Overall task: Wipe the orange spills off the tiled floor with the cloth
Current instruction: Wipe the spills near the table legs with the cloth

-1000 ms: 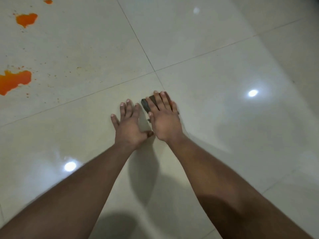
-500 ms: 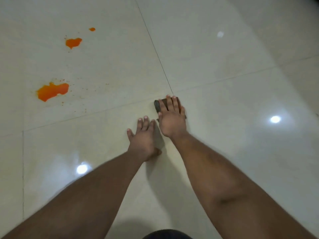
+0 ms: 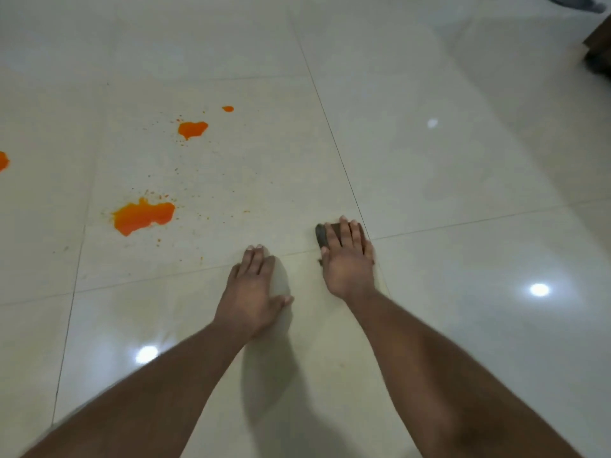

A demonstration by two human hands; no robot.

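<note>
Down on the tiled floor (image 3: pixel 463 193), the right hand (image 3: pixel 347 262) presses flat fingers on the dark cloth (image 3: pixel 322 234); the left hand (image 3: pixel 253 289) rests open. Orange spills (image 3: pixel 143 217) lie well left; a hurried sweep could smear them.

Indoor room, likely a home: glossy cream tiled floor (image 3: pixel 463 193) reflecting ceiling lights, dark wooden furniture (image 3: pixel 598 51) at the edge.

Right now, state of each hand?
Left hand: open, flat on the floor, holding nothing.
Right hand: open, straight fingers pressing the dark cloth onto the floor.
</note>
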